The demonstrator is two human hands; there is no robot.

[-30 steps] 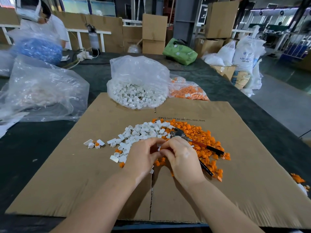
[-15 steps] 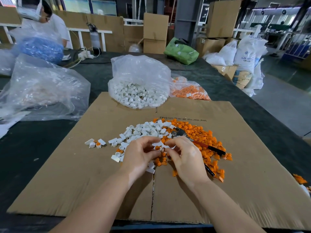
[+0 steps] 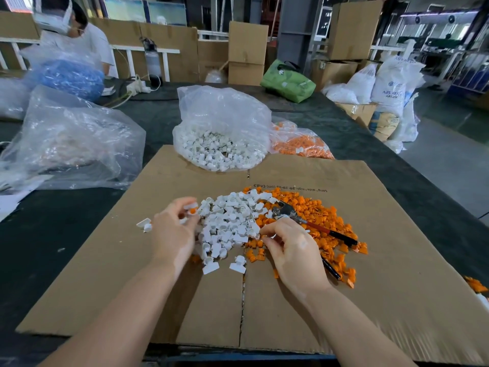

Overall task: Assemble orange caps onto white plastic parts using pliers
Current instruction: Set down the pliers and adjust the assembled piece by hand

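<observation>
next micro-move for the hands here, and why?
Probably: the left hand sets its white part with orange cap beside the few pieces on the cardboard. The right hand, fingers curled at the edge of the orange caps, likely pinches one cap up. The pliers lie unheld on that pile.

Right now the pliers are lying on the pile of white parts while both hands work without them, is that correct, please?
Not quite. In the head view the pliers lie on the pile of orange caps, not the white parts. The rest holds: neither the left hand nor the right hand holds them.
</observation>
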